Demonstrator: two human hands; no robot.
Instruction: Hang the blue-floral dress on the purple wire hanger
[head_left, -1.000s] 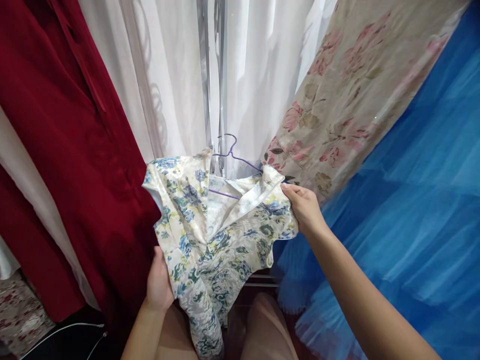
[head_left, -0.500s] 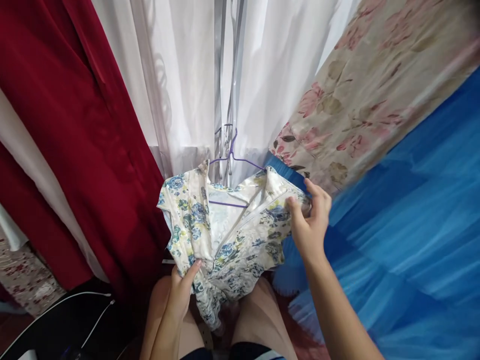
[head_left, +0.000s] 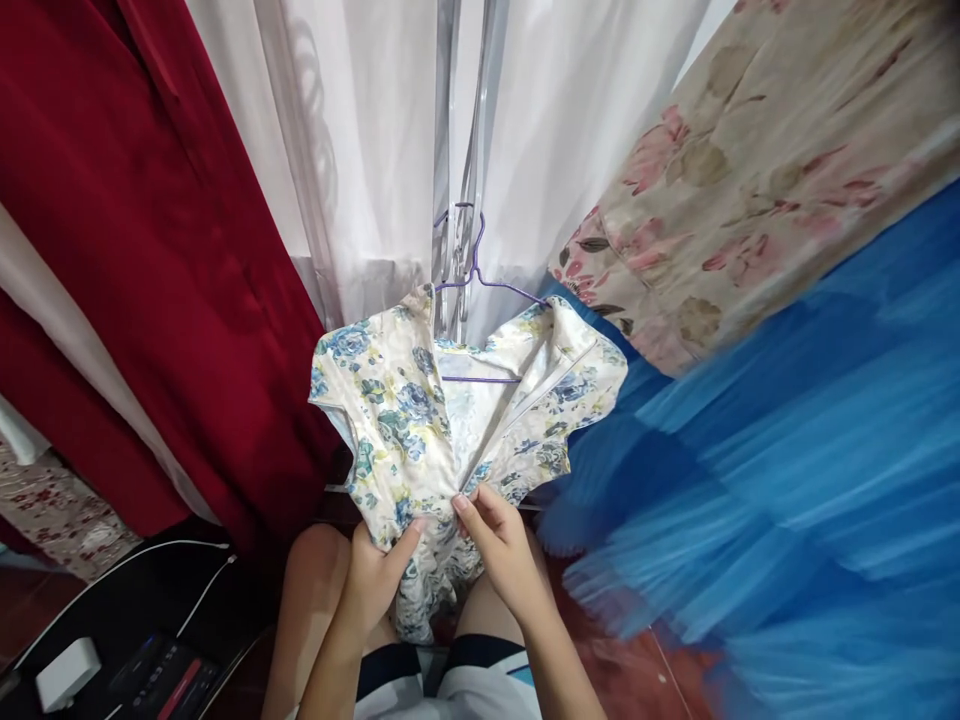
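A white dress [head_left: 405, 400] with blue and yellow-green flowers hangs on a purple wire hanger [head_left: 475, 278] in front of me, its zipped opening spread in a V. My left hand [head_left: 379, 565] grips its left side at the waist, thumb on top of the cloth and fingers behind. At the bottom point of the V, my right hand [head_left: 499, 545] pinches the dress between thumb and index finger. The zipper [head_left: 555, 380] edge runs from there toward the right shoulder; whether its pull is between my fingertips is hidden. The lower dress falls bunched between my knees.
Red cloth [head_left: 202, 270] hangs at left, white curtains [head_left: 375, 140] behind. On the right are a pink-flowered garment [head_left: 697, 230] and a blue tulle skirt [head_left: 787, 450]. A black table [head_left: 165, 570] at lower left holds a white charger [head_left: 67, 672] and cables.
My right hand has left the dress's right shoulder and moved down and left to the base of the opening. The left hand keeps its grip at the waist.
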